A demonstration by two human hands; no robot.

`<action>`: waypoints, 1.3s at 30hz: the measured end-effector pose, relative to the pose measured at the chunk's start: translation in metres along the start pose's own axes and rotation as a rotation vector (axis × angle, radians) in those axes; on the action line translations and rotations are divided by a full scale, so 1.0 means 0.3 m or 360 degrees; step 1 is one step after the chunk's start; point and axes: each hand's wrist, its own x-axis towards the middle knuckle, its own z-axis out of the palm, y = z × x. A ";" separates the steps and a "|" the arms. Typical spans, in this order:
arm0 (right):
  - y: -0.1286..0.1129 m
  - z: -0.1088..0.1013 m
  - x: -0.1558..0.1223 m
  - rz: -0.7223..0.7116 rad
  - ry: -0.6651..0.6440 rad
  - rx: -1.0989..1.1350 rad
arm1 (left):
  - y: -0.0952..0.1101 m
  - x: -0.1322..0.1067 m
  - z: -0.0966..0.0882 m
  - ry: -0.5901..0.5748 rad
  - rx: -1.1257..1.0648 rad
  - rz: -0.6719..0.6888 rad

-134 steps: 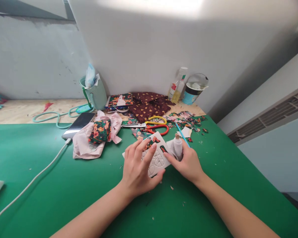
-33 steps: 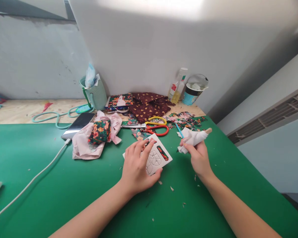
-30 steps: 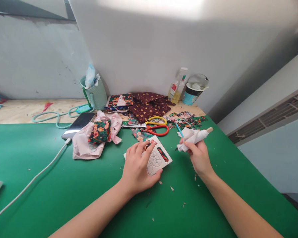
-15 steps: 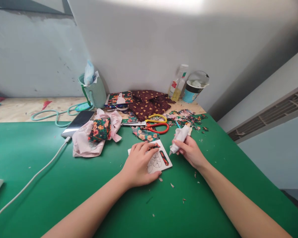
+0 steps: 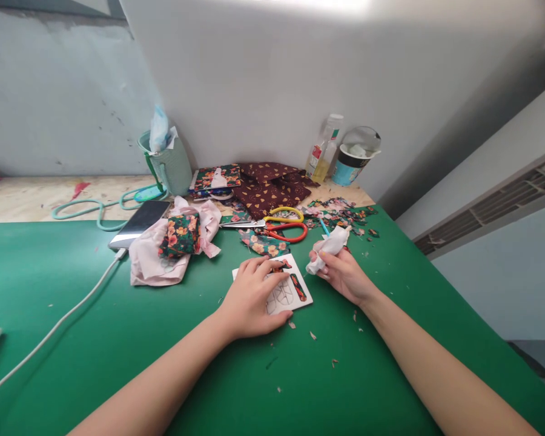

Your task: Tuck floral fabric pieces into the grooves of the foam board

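Note:
My left hand [image 5: 257, 297] lies flat over a small white board [image 5: 305, 298], fingers spread, covering its left part. On the board are drawn outlines like a cracked pattern and patches of dark floral fabric [image 5: 298, 287]. To the right of the board, my right hand [image 5: 345, 275] is closed around a crumpled white squeeze tube [image 5: 332, 243], held just above the green table. The tube's tip is hidden by the fingers. Behind the board lie scissors [image 5: 285, 224] with one yellow and one red handle, on a floral fabric strip [image 5: 266, 244].
Pink and floral cloth [image 5: 163, 254] and a phone [image 5: 140, 224] on a white cable lie left. At the back stand a green basket [image 5: 175, 166], maroon fabric [image 5: 272, 188], a bottle [image 5: 324, 151] and a small bucket [image 5: 352, 163]. Fabric scraps [image 5: 345, 212] are piled near the right edge.
The tube in my right hand has turned, and its nozzle, visible before, is now hidden. The fingers have shifted around it. My left hand stays on the board.

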 end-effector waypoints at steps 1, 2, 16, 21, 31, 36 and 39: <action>0.001 0.003 -0.001 -0.0013 0.0005 -0.0038 | 0.000 0.000 0.000 0.0004 -0.0003 0.0005; 0.002 0.005 -0.002 -0.0019 0.0000 -0.0076 | -0.001 0.000 0.000 0.0006 -0.0006 0.0010; 0.011 -0.019 0.016 0.0186 -0.0198 -0.0249 | -0.016 0.000 -0.008 0.0028 -0.0089 0.0123; 0.013 -0.013 0.018 0.0151 -0.0354 -0.0439 | -0.019 -0.001 -0.011 -0.0004 -0.0082 0.0125; 0.006 -0.007 0.017 0.0170 -0.0427 -0.0562 | -0.016 0.002 -0.013 -0.0040 -0.0062 0.0122; 0.012 -0.010 0.016 0.0184 -0.0427 -0.0594 | -0.016 -0.002 -0.014 -0.0066 -0.0039 0.0105; 0.013 -0.013 0.017 0.0178 -0.0449 -0.0608 | -0.017 -0.003 -0.013 -0.0074 -0.0032 0.0097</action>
